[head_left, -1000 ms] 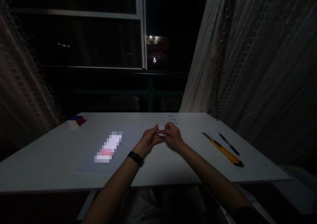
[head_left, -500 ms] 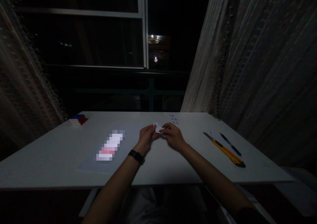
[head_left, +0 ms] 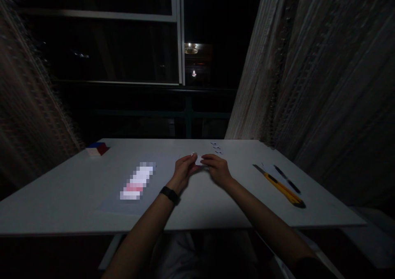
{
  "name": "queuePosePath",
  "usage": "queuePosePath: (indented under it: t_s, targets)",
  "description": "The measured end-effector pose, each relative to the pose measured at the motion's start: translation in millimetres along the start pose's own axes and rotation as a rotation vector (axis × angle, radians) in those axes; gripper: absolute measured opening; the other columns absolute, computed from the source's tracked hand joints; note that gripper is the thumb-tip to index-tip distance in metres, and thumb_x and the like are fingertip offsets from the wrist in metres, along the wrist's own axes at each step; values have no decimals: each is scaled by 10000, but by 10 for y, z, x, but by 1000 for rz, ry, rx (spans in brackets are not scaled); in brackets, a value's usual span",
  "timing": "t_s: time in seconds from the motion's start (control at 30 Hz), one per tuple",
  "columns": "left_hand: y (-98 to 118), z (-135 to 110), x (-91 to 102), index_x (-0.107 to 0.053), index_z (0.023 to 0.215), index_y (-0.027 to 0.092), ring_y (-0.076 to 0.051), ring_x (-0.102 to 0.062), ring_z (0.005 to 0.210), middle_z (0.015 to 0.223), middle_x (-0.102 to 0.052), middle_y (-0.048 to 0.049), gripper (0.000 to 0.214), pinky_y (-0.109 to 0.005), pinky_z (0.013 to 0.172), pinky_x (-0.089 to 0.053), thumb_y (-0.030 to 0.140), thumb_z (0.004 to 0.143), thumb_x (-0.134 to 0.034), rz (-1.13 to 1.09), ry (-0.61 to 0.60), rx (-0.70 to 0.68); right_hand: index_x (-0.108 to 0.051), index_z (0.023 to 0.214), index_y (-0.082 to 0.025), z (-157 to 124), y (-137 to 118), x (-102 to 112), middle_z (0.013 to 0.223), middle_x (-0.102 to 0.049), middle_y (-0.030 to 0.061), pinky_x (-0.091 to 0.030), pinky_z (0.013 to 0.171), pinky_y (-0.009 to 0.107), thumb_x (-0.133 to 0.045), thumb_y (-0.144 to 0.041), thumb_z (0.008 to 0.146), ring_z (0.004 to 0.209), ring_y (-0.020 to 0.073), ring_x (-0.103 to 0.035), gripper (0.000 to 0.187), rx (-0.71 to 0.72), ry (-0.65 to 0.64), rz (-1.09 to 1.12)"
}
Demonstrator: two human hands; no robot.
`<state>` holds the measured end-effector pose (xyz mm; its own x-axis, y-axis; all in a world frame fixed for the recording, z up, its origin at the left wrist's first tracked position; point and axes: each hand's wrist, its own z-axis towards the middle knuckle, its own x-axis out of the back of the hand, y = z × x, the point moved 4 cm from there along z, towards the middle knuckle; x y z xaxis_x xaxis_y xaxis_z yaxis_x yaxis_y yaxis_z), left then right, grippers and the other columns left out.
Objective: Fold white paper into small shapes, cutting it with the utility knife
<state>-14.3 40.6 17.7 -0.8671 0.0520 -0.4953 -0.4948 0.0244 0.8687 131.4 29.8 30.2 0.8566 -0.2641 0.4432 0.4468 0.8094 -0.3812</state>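
A small folded piece of white paper (head_left: 198, 160) is held between my two hands above the middle of the table. My left hand (head_left: 184, 168), with a dark band on its wrist, pinches the paper's left side, thumb on top. The fingers of my right hand (head_left: 218, 168) are closed on its right edge. Much of the paper is hidden behind the fingers, so its folds cannot be made out. Just beyond my right hand lie small white paper pieces with dark marks (head_left: 217, 148).
The white table (head_left: 210, 207) holds a puzzle cube (head_left: 96, 149) at the far left and a lit, blurred phone-like screen (head_left: 138, 181) on a pale sheet (head_left: 112, 203). On the right lie a yellow utility knife (head_left: 280, 187), blade out, and a black pen (head_left: 286, 179). Curtains (head_left: 256, 65) flank a window.
The paper between my hands has turned or been folded, and less of it shows now. My left thumb has moved up over it, and my right fingers have shifted slightly.
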Motion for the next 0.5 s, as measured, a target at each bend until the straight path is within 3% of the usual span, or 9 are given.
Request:
queuePosePath:
  t_s: [0.23, 0.5]
  targets:
    - [-30, -15, -19, -644, 782, 111, -81, -555, 591, 698, -610, -18, 338, -221, 580, -530, 246, 523, -814, 31, -22, 56, -716, 876, -246, 7, -13, 11, 971, -687, 43, -502, 820, 331, -522, -64, 753, 905, 180, -634, 294, -11, 29, 68]
    - [-27, -6, 10, -624, 904, 111, -99, -583, 545, 632, -613, -21, 368, -242, 571, -533, 167, 572, -772, 80, 39, 31, -725, 850, -248, 36, 58, 8, 942, -703, 47, -503, 817, 340, -551, -134, 772, 879, 188, -648, 223, -100, -71, 83]
